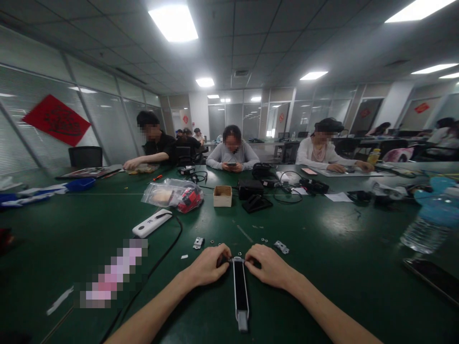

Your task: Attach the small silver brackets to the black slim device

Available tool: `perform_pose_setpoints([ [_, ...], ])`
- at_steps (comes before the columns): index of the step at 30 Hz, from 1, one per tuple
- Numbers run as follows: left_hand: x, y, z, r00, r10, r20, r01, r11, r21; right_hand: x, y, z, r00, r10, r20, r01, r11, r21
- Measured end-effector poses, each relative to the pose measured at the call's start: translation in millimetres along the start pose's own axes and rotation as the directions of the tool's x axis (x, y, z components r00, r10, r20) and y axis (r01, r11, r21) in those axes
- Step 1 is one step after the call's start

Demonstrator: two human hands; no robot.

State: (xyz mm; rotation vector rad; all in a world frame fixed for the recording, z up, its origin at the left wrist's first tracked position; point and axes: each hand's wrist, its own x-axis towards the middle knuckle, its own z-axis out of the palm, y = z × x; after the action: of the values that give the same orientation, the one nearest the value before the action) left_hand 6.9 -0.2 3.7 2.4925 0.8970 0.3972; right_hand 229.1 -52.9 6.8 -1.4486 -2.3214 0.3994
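A long, narrow piece with a black face and a pale rim lies on the green table in front of me, its grey end towards me. At its far end, my left hand is on the left side and my right hand on the right. Both hands have thumb and fingers pinched together at small parts by that end, which the fingers mostly hide. Just beyond the left hand rests a small metal bracket; a similar metal bracket lies beyond the right. Several tiny nuts or rings are scattered between them.
On the left are a white power bank with a black cable and a blurred-out pink item. Farther back stand plastic bags and a small open box. A water bottle and phone are right. Several people sit across the table.
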Motion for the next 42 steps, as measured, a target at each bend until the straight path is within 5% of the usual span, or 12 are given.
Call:
perform_pose_setpoints([
  [21, -2.0, -3.3, 0.1, 0.990, 0.139, -0.011, -0.135, 0.975, 0.175, 0.0, -4.6, 0.2, 0.999, -0.031, -0.023, 0.031, 1.000, -0.001],
  [30, 0.9, -18.4, -4.5, 0.974, 0.021, -0.224, 0.044, 0.958, 0.284, -0.6, -1.2, -3.7, 0.999, -0.014, -0.035, 0.015, 1.000, 0.013],
  [42, 2.5, -20.0, -0.6, 0.989, 0.084, -0.120, -0.037, 0.937, 0.348, 4.4, 1.6, 2.5, 1.000, 0.005, 0.009, -0.004, 0.993, -0.121],
])
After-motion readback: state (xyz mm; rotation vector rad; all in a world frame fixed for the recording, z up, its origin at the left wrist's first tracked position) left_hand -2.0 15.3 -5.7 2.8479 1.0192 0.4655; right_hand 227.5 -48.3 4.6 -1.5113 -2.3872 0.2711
